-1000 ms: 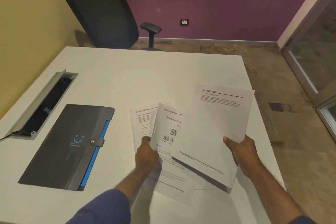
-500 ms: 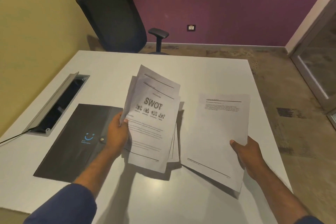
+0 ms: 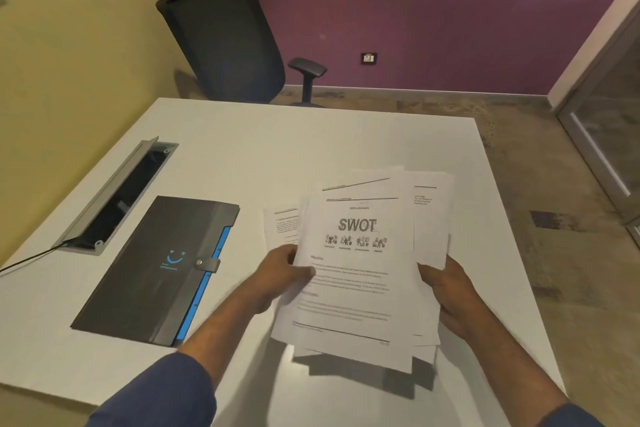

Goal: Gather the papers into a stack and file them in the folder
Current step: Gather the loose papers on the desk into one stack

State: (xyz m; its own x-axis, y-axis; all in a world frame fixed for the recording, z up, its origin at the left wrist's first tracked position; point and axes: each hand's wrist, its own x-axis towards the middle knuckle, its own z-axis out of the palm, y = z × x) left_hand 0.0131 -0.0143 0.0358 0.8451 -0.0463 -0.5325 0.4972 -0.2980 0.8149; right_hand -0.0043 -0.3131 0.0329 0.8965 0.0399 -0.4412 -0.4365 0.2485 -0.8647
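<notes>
Several white printed papers point(image 3: 360, 274) are held together as a loose, uneven stack above the white table point(image 3: 311, 149), a sheet headed SWOT on top. My left hand point(image 3: 280, 274) grips the stack's left edge, thumb on top. My right hand point(image 3: 446, 288) grips its right edge. Sheet corners stick out at the top, left and right. The black folder point(image 3: 156, 270) with a blue smile logo, blue side tabs and a snap strap lies shut on the table to the left of the papers.
An open grey cable tray point(image 3: 117, 194) is set into the table at the left, with a cable running out of it. A black office chair point(image 3: 228, 42) stands behind the table's far edge. The table's right edge is close to my right hand.
My left hand brought its papers rightward onto the sheet held by my right hand. Both hands now hold one combined stack, lower and nearer the table.
</notes>
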